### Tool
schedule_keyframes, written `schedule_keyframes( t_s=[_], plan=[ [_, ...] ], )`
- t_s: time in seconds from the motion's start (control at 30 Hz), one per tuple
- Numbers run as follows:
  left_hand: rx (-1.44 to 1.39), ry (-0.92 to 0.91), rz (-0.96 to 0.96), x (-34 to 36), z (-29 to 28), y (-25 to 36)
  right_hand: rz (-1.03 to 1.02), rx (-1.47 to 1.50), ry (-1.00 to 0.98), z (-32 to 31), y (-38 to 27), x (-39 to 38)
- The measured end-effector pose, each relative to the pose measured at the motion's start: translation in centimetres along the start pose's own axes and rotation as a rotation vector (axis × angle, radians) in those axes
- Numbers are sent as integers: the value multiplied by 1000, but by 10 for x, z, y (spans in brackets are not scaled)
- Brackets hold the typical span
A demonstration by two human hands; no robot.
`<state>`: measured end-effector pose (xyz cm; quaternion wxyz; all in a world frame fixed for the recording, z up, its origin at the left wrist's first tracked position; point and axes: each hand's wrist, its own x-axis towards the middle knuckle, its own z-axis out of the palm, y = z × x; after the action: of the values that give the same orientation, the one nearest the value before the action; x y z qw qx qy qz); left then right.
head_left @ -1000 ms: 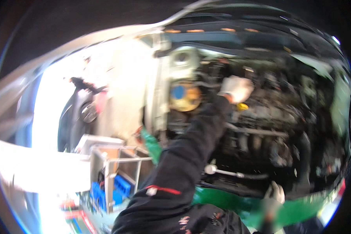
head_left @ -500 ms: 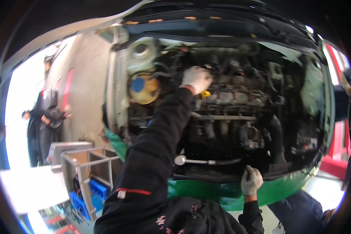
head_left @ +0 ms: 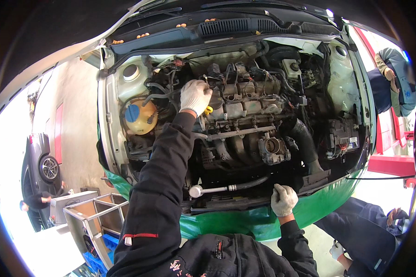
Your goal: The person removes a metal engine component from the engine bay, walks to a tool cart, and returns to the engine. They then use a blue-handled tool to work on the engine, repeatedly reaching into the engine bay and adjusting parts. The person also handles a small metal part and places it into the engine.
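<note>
My left hand [head_left: 196, 96], in a white knit glove, reaches over the left end of the engine [head_left: 249, 108]. Its fingers are closed and bent down toward the engine, hiding whatever lies between them. Just beside its wrist shows a yellow dipstick handle [head_left: 208, 110]. Left of it stands a yellowed coolant tank [head_left: 145, 121] with a blue cap [head_left: 132, 113]. My right hand [head_left: 284, 201], gloved too, rests with curled fingers at the front edge of the engine bay; what is under the fingers is hidden. A pale pipe with a round end [head_left: 212, 189] lies between my arms.
A green cover [head_left: 245, 224] drapes over the car's front. The throttle body [head_left: 272, 148] and a black hose [head_left: 305, 141] are exposed. At lower right a co-worker's gloved hand [head_left: 336, 250] shows; another person [head_left: 395, 81] stands at right. A metal frame cart [head_left: 94, 217] is at left.
My view has shifted, so the engine bay appears farther left and sharper. Both hands keep about the same places on the car. At the right, another person has come into view.
</note>
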<state>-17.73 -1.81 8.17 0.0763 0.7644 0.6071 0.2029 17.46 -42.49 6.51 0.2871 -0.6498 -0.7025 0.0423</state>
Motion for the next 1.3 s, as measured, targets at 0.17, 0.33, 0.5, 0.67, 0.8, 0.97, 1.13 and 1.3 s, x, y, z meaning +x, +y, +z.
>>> schedule_keyframes(
  t_s=[0.17,0.33,0.5,0.67,0.8,0.97,1.13,1.3],
  plan=[
    [-219,360,-135,-14,-12,19,-10,16,24,0,-1,2],
    [-604,291,-31,27,-47,35,-4,40,19,-5,-1,5],
    [-429,-281,460,94,-51,68,16,49,42,-7,0,5],
    [-191,-456,380,108,-43,80,45,54,61,-6,1,4],
    [-285,-459,243,102,-49,61,46,65,68,-7,2,3],
    [-577,-510,92,95,-45,46,63,49,39,-9,2,4],
    [-526,-460,228,106,-44,23,55,51,63,-9,1,4],
    [-759,-334,129,102,-44,-5,62,47,58,-9,1,3]
  ],
)
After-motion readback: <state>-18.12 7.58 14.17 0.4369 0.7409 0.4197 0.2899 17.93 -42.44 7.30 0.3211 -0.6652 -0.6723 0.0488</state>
